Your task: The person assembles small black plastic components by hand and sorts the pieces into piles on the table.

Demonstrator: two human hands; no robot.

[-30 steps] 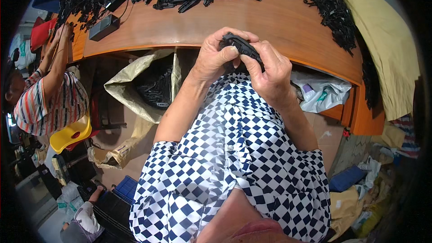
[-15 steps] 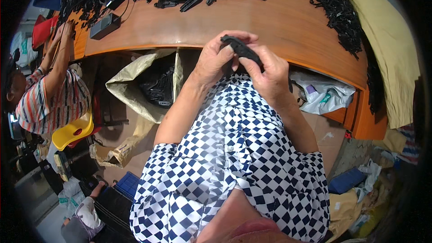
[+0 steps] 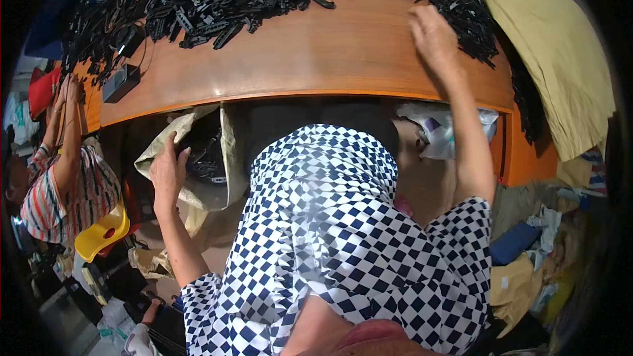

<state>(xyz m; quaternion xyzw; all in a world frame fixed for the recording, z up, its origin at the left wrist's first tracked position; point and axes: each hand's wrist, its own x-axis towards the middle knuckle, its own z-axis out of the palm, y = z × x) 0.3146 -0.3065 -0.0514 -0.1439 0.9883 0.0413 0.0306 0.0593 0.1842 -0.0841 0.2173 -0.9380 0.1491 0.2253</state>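
My left hand [image 3: 169,171] is open at the mouth of a pale woven sack [image 3: 232,158], its fingers and thumb apart with nothing seen between them. Inside the sack lie black plastic parts [image 3: 210,166]. On the right of the wooden table, my right hand [image 3: 434,36] is just above the tabletop, beside a smaller pile of slim black plastic parts [image 3: 465,13]. Its fingers are loosely bent and apart, and I see nothing in them. A large heap of black plastic clip-like parts [image 3: 217,0], some with silvery strips, covers the far left and middle of the table.
A dark box-shaped device [image 3: 121,84] with a cord sits on the wooden table [image 3: 316,66]. Yellowish cloth [image 3: 547,46] drapes along the right edge. Under the table hangs a whitish plastic bag [image 3: 438,135]. At far left another person [image 3: 72,184] in a striped shirt works near a yellow stool [image 3: 104,234].
My hands have parted, and the black plastic part they held together is no longer visible. The left went down to the sack; the right reached out to the smaller pile. The view has shifted.
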